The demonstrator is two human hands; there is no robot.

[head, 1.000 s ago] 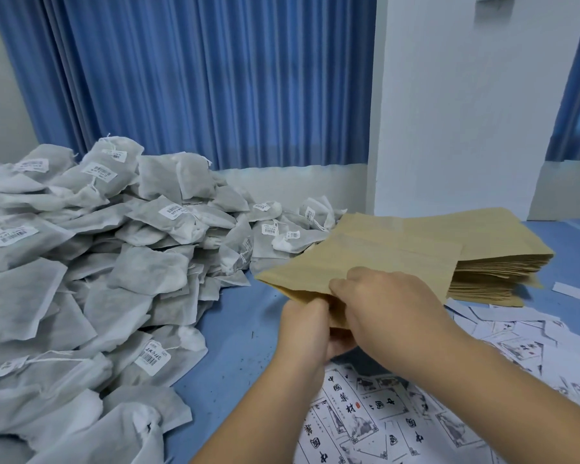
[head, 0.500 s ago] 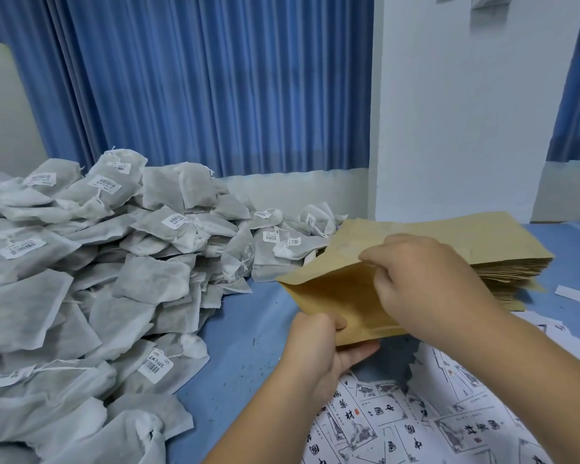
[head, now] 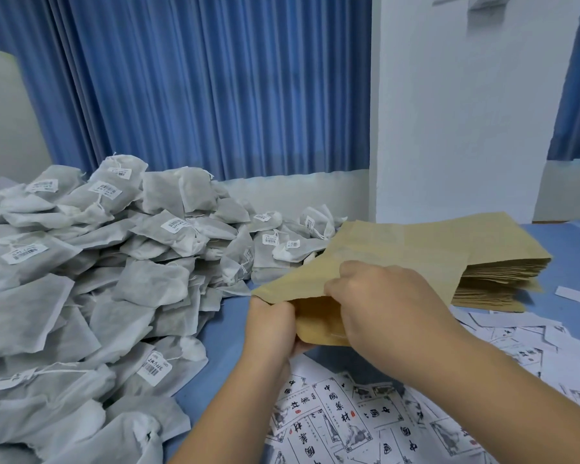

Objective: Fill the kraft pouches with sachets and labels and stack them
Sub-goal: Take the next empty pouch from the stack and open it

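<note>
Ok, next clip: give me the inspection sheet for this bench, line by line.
Surface: blue table, mostly covered.
Job's things: one kraft pouch held above the table, mouth pulled open, no sachet seen in it; stack of pouches behind it on the right; sachets heaped on the left, many with barcode stickers; printed labels spread loose at front right.
Clutter: a white paper strip lying apart at the far right.
Grippers: left hand pinches the mouth's lower edge; right hand grips the upper edge.
Cables: nothing seen.
Surroundings: blue curtain behind, white wall at right.
</note>
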